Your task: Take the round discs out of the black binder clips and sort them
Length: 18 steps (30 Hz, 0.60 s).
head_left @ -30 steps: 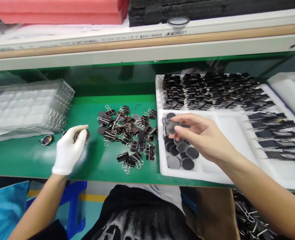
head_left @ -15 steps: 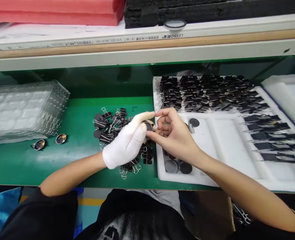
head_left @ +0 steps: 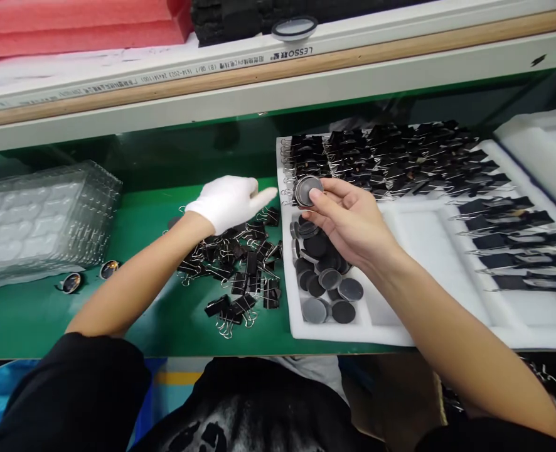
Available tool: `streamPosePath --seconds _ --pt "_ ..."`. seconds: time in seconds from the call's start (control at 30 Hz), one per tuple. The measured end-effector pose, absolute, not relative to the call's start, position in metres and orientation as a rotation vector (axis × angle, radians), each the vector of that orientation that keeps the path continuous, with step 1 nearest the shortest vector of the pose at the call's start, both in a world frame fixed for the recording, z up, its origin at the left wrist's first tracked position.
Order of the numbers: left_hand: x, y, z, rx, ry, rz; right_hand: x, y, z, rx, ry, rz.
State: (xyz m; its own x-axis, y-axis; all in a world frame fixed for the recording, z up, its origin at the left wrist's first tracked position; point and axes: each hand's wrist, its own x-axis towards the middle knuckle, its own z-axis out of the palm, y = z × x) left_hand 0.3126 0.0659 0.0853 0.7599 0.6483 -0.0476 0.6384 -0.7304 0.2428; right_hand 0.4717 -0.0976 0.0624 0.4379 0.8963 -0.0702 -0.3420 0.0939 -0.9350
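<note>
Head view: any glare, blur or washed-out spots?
In the head view, bright highlights speckle the clear plastic trays; the gloved left hand looks washed out; in the same view, the packed clips blend into dark clutter, while the disc in the right hand looks clear.

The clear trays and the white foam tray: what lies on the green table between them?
In the head view, two small shiny-rimmed round pieces near the clear trays, then mainly a pile of black binder clips, partly hidden by the left hand.
</note>
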Motion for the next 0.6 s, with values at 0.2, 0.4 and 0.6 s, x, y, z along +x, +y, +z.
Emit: streamPosePath --seconds 0.2,0.4,0.6 --pt "0.321 0.077 0.076 2.583 0.851 -0.006 0.477 -0.098 0.058 -1.083 -0.492 1.209" --pt "0.292 0.032 0.100 2.422 0.674 0.739 0.468 -0.102 0.063 -1.000 -0.685 1.363" --pt "0.270 0.014 0.100 2.469 0.423 0.821 0.460 -0.107 0.062 -0.941 -0.950 1.243"
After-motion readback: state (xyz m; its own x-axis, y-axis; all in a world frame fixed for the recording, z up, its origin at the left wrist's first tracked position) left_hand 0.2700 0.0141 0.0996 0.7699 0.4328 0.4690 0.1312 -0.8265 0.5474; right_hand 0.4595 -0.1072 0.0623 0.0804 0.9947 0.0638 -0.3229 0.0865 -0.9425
